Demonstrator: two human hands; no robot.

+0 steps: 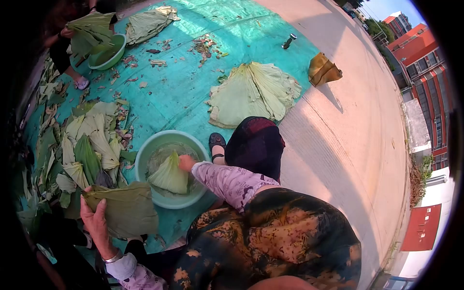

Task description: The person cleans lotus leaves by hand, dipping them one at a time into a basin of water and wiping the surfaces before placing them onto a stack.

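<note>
My right hand (186, 163) reaches into a green basin (145, 154) and grips a folded pale lotus leaf (169, 178) lying in it. To the basin's left, my left hand (96, 218) holds a large folded, darker green leaf (128, 209) at its edge, just above the tarp. A heap of loose folded leaves (89, 145) lies on the tarp beside that hand. My knee and sandalled foot (217, 143) rest right of the basin.
A teal tarp (179, 87) covers the ground, strewn with leaf scraps. A fanned stack of leaves (253, 92) lies beyond my foot. Another person (67, 53) at the far left handles leaves over a second green basin (108, 55). Bare concrete lies right, with a brown bag (323, 70).
</note>
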